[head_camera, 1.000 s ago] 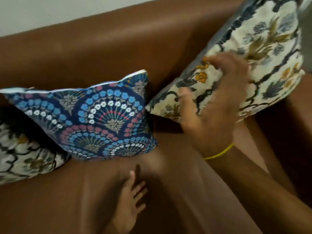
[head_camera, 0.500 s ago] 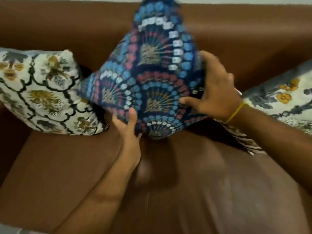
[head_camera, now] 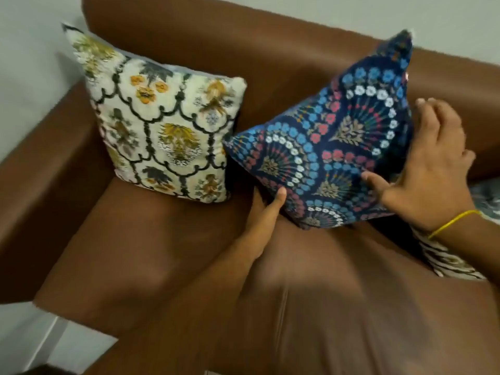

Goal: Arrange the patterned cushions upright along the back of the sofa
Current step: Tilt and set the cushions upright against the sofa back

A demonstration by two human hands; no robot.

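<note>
While both hands (head_camera: 351, 190) grip the blue cushion (head_camera: 332, 147), it tilts on the sofa (head_camera: 162, 253)

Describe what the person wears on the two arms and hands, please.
Both forearms are bare; no sleeve shows in the view, and there are no gloves. The right hand has a thin yellow thread tied round the wrist. The left hand and its wrist carry nothing that I can see. No ring or watch is visible on the fingers or either wrist.
</note>
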